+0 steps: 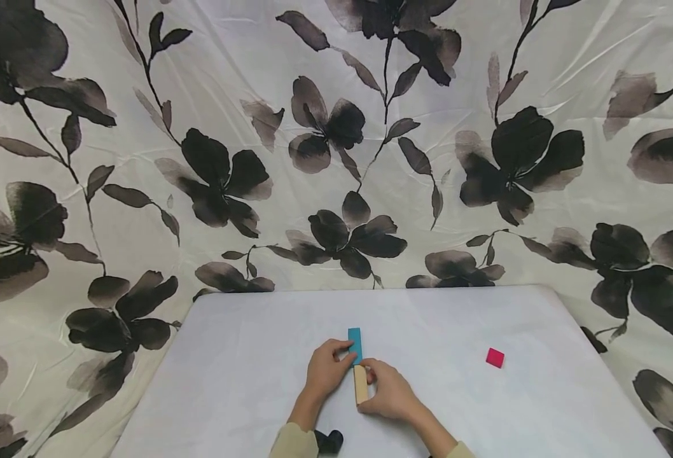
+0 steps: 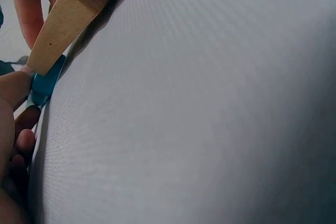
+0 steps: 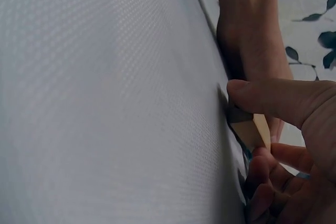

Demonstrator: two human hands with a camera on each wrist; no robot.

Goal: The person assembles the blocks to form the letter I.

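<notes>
On the white table, a blue block (image 1: 355, 344) and a natural wood block (image 1: 361, 384) lie end to end in a line, the blue one farther away. My left hand (image 1: 326, 369) pinches the blue block near its lower half, thumb and fingers at its left side and near end. With thumb at the near end and fingertips at the far end, my right hand (image 1: 392, 391) grips the wood block lengthwise. In the left wrist view the wood block (image 2: 63, 27) appears in front of the blue block (image 2: 46, 81). The right wrist view shows the wood block (image 3: 253, 129) partly behind the thumb.
A small red block (image 1: 495, 357) lies on the right side of the white table (image 1: 245, 343). Behind the table hangs a floral cloth (image 1: 325, 83). A dark strap part (image 1: 329, 441) shows by the left sleeve.
</notes>
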